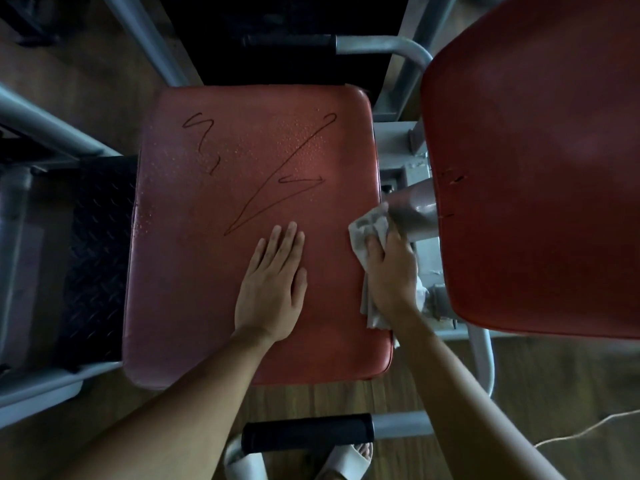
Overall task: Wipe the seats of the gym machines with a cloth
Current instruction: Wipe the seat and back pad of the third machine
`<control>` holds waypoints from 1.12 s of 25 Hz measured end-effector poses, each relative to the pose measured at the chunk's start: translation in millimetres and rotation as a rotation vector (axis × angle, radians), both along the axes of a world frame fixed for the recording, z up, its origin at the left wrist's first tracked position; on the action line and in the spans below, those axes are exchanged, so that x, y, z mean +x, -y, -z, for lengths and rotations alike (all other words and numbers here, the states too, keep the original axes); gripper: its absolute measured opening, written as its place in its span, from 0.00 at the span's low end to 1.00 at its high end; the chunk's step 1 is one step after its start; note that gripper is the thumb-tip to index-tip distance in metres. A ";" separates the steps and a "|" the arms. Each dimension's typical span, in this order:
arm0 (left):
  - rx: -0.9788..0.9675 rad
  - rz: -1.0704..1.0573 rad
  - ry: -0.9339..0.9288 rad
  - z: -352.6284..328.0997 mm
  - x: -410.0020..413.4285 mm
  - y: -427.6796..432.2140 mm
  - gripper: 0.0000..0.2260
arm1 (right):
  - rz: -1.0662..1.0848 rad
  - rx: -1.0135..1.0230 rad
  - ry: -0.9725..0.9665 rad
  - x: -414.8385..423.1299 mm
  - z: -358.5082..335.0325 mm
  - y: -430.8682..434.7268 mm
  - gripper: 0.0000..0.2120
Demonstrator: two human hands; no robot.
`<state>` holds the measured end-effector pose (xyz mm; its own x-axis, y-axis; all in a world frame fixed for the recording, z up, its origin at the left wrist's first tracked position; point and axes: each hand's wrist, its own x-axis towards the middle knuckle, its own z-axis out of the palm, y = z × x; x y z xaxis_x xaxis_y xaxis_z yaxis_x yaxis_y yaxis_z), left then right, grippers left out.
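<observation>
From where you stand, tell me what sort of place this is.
Probably a gym: a red padded machine seat, a matching red back pad beside it, grey steel tubing and a black-gripped handle.

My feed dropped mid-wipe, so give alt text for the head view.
A right hand holds a crumpled grey cloth at the right edge of a red padded seat, while the left hand lies flat on it. Dark scribbled lines and water droplets mark the seat's far half; a second red pad stands to the right.

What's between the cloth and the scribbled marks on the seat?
Head view: the left hand lies flat on the red seat between the cloth and the marks.
</observation>
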<state>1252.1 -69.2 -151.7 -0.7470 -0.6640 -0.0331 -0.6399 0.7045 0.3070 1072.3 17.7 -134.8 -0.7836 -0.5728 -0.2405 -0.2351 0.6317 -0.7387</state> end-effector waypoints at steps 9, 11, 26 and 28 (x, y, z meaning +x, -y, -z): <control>-0.007 0.012 -0.011 1.7 1.1 0.9 0.24 | -0.005 -0.001 -0.024 -15.3 7.9 31.9 0.16; -0.001 0.011 -0.026 -0.4 0.9 -0.1 0.24 | -0.017 -0.040 -0.046 -15.6 9.6 31.2 0.16; 0.042 -0.309 -0.282 -18.3 74.2 19.4 0.16 | -0.346 -0.179 -0.142 50.4 -42.4 46.0 0.21; -0.025 -0.450 -0.172 -17.6 102.2 31.3 0.18 | -0.449 -0.172 -0.166 65.4 -42.4 77.5 0.23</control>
<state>1354.4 -100.5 -134.0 -0.3789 -0.9215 0.0856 -0.8243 0.3781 0.4214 1137.7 -59.8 -92.4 -0.4708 -0.8822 -0.0066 -0.5784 0.3143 -0.7527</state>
